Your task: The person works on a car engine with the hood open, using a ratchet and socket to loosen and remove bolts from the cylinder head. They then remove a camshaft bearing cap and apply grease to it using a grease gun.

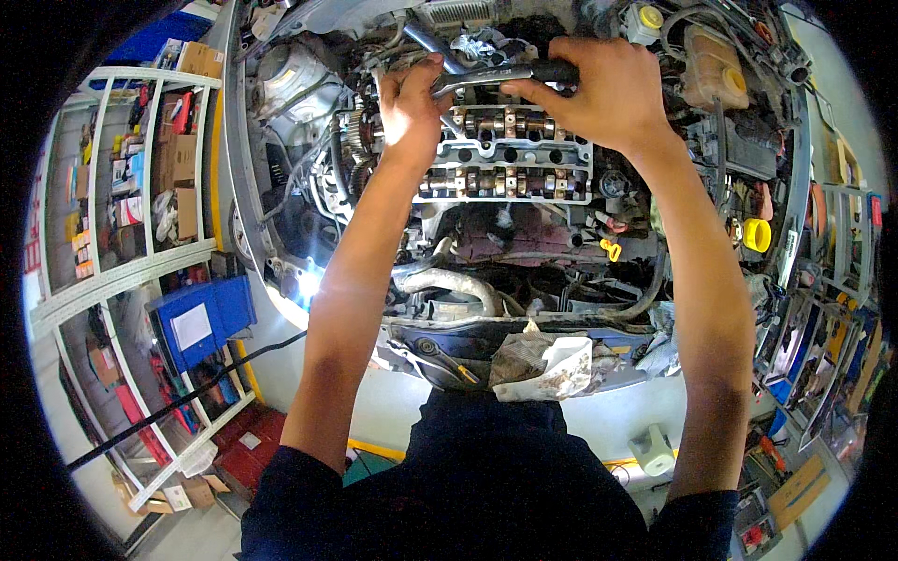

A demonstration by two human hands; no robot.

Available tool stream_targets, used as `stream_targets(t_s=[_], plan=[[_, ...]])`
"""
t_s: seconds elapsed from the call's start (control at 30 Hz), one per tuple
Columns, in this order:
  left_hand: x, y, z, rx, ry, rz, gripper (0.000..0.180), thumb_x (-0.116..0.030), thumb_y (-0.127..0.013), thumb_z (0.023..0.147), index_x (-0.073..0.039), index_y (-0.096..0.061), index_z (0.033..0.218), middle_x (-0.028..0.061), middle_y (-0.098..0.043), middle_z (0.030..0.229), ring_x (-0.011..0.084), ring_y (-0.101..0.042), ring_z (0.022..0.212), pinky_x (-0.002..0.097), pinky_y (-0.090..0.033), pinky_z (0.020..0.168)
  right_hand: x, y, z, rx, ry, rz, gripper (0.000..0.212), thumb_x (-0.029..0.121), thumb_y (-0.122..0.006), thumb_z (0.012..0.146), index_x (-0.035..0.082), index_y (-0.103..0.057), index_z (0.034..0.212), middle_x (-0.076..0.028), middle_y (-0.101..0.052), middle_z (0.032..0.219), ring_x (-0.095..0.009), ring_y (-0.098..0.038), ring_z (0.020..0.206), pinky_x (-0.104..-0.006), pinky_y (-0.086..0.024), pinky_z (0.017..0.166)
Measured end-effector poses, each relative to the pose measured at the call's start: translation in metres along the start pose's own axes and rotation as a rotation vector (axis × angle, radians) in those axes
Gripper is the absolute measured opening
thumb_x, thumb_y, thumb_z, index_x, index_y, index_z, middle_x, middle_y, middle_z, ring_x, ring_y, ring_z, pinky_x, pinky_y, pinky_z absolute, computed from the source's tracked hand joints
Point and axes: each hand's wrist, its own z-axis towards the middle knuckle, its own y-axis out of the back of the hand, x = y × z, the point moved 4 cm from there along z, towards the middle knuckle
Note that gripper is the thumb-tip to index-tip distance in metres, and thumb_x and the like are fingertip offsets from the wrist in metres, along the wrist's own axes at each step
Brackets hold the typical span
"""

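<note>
Both my arms reach over an open car engine. A ratchet wrench (500, 75) lies crosswise above the far side of the engine, its black grip to the right. My right hand (613, 89) closes round that grip. At the other end, my left hand (409, 107) is curled at the ratchet's head, thumb and fingers against it; what sits under the head is hidden. Just nearer to me, the cylinder head (505, 150) is uncovered, with two camshafts (510, 182) showing. Timing gears (355, 131) stand left of them, partly behind my left hand.
On the front edge lie a second ratchet (440, 355) and crumpled dirty rags (543, 365). A yellow dipstick handle (611, 249), a yellow cap (756, 234) and a coolant tank (713, 70) are at right. A lamp (307, 280) shines at left, near shelves (131, 271).
</note>
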Motion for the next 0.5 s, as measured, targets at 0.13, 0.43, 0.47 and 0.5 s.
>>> stream_targets(t_s=[0.13,0.43,0.47,0.5], plan=[[0.006,0.002,0.004,0.016,-0.08,0.047,0.053,0.004,-0.085,0.069,-0.012,-0.069,0.118,0.0126,-0.07,0.111,0.0308,-0.064,0.102,0.0396,-0.056,0.088,0.011,0.008,-0.01,0.02,-0.1,0.037,0.065,0.079,-0.064,0.077,0.017,-0.079,0.09,-0.012,-0.071,0.07,-0.035,-0.072,0.07,-0.047,-0.059,0.067],[-0.047,0.022,0.01,-0.097,-0.542,0.686,0.045,-0.002,-0.084,0.074,-0.01,-0.069,0.115,0.0157,-0.069,0.093,0.0271,-0.068,0.085,0.0388,-0.055,0.072,0.019,0.015,0.023,-0.151,0.156,0.044,0.065,0.074,-0.072,0.077,0.011,-0.079,0.09,-0.007,-0.065,0.059,-0.028,-0.069,0.059,-0.0387,-0.054,0.057],[-0.051,0.028,0.016,-0.141,-0.647,0.729,0.044,-0.002,-0.084,0.074,-0.01,-0.069,0.114,0.0163,-0.069,0.091,0.0275,-0.068,0.084,0.0392,-0.054,0.07,0.023,0.014,0.029,-0.013,0.068,0.048,0.066,0.075,-0.07,0.077,0.011,-0.079,0.091,-0.007,-0.067,0.061,-0.028,-0.07,0.06,-0.0387,-0.055,0.059],[-0.051,0.032,0.025,-0.122,-0.492,0.55,0.045,-0.002,-0.084,0.073,-0.01,-0.069,0.115,0.0169,-0.069,0.092,0.0284,-0.068,0.086,0.0398,-0.054,0.071,0.026,0.01,0.032,-0.012,0.046,0.05,0.066,0.077,-0.068,0.077,0.013,-0.079,0.091,-0.009,-0.069,0.066,-0.03,-0.071,0.066,-0.0416,-0.057,0.063]])
